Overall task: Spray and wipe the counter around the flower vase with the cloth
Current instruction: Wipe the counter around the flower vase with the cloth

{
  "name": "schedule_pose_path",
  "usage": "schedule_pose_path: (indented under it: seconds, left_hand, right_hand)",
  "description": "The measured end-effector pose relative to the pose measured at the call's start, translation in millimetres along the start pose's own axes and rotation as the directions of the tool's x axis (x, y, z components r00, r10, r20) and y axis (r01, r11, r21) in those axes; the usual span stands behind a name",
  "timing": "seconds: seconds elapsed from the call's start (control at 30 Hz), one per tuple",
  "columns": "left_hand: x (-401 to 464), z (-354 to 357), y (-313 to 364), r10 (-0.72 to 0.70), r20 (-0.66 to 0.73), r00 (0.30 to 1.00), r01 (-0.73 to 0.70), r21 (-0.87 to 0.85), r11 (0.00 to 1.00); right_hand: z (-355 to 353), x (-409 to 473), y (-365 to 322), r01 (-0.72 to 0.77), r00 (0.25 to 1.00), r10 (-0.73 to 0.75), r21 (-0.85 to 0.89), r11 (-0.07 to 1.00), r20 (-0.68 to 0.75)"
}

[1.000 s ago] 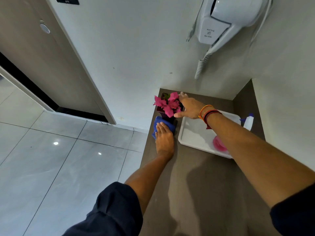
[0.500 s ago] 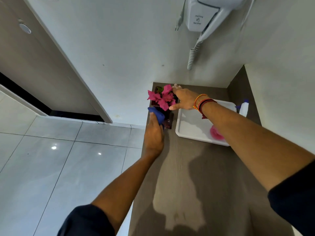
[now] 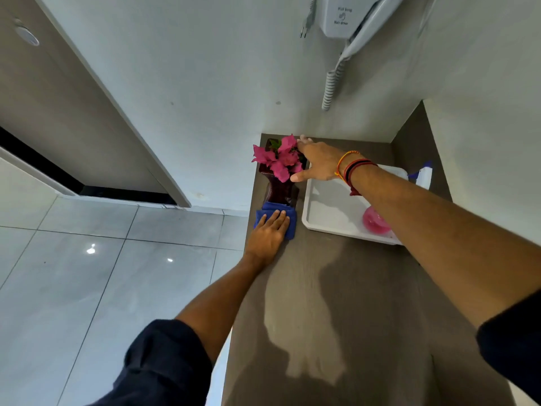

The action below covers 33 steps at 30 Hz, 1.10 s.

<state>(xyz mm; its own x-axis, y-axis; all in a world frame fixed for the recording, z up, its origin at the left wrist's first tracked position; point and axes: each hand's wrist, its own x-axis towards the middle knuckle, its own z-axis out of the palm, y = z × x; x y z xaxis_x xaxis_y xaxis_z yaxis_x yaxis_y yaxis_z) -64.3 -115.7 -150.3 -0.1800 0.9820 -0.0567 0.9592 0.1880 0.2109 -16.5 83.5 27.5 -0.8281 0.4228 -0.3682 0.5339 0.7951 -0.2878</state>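
vase (image 3: 280,189): 1 | cloth (image 3: 288,218): 1 | tray (image 3: 328,206): 1 | spray bottle (image 3: 423,177): 1 (partly hidden) | pink object (image 3: 374,224): 1, possibly a cup | hands: 2

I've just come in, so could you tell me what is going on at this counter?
A person is wiping the brown counter. The left hand presses a folded blue cloth flat against the foot of the dark flower vase, while the right hand steadies the vase at its top. The spray bottle stands untouched behind the white tray.

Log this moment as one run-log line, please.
phase: wiping | left hand: flat on blue cloth, at vase base | right hand: steadying flowers | spray bottle: behind tray
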Motion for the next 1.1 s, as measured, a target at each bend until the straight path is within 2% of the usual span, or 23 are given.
schedule_pose_path:
  seconds: [0.07,0.17,0.23,0.27,0.37,0.5,0.57,0.67,0.8,0.87,0.93,1.0,1.03,1.1]
  left_hand:
    - [-5,-12,-1,-0.058,-0.161,0.985,0.036,-0.134,0.990]
    - [-7,-32,4,-0.231,-0.410,0.882,0.127,-0.266,0.956]
    - [-2,-39,10,-0.262,-0.502,0.824,0.129,-0.284,0.950]
    - [-1,-39,15,-0.238,-0.517,0.822,0.108,-0.269,0.957]
    - [0,-24,26,-0.039,-0.442,0.896,-0.010,-0.107,0.994]
    - [11,-10,7,0.046,-0.108,0.993,-0.037,0.085,0.996]
    - [12,-6,-2,0.075,0.022,0.997,-0.077,0.113,0.991]
    - [14,-14,-3,0.107,0.086,0.991,-0.117,0.120,0.986]
    - [18,-39,1,0.068,0.083,0.994,-0.073,0.070,0.995]
    - [11,-44,0,0.071,-0.074,0.995,-0.066,0.068,0.995]
    - [3,-44,-3,0.100,-0.261,0.960,-0.066,0.136,0.989]
    - [3,-42,-5,0.106,-0.354,0.929,-0.043,0.180,0.983]
    - [6,-42,-3,0.106,-0.330,0.938,-0.041,0.196,0.980]
    - [11,-39,0,0.096,-0.193,0.976,-0.045,0.253,0.966]
  right_hand:
    - [3,0,-1,-0.020,1.000,0.020,-0.009,1.000,0.015]
    - [2,-3,-4,-0.024,1.000,0.024,0.001,1.000,0.010]
    - [0,-3,-7,-0.008,1.000,0.008,-0.003,1.000,0.006]
    - [0,-3,-7,-0.005,1.000,0.005,-0.003,1.000,0.004]
    - [-1,-4,-4,-0.002,1.000,0.002,-0.009,1.000,0.001]
    - [0,-2,-4,0.011,1.000,-0.011,-0.013,1.000,0.005]
    - [1,0,-3,0.017,1.000,-0.017,-0.012,1.000,0.001]
    - [0,-1,-2,-0.002,1.000,0.002,-0.004,1.000,0.003]
    - [-1,-3,-4,-0.014,1.000,0.014,0.001,1.000,0.007]
    - [0,-4,-6,-0.012,1.000,0.012,0.006,1.000,0.006]
    - [-1,-4,-6,-0.004,1.000,0.004,0.012,1.000,-0.010]
    - [-2,-4,-5,-0.003,1.000,0.003,0.009,1.000,-0.019]
    - [-2,-4,-4,-0.004,1.000,0.004,0.004,1.000,-0.018]
    - [-1,-3,-2,-0.001,1.000,0.001,0.002,1.000,-0.010]
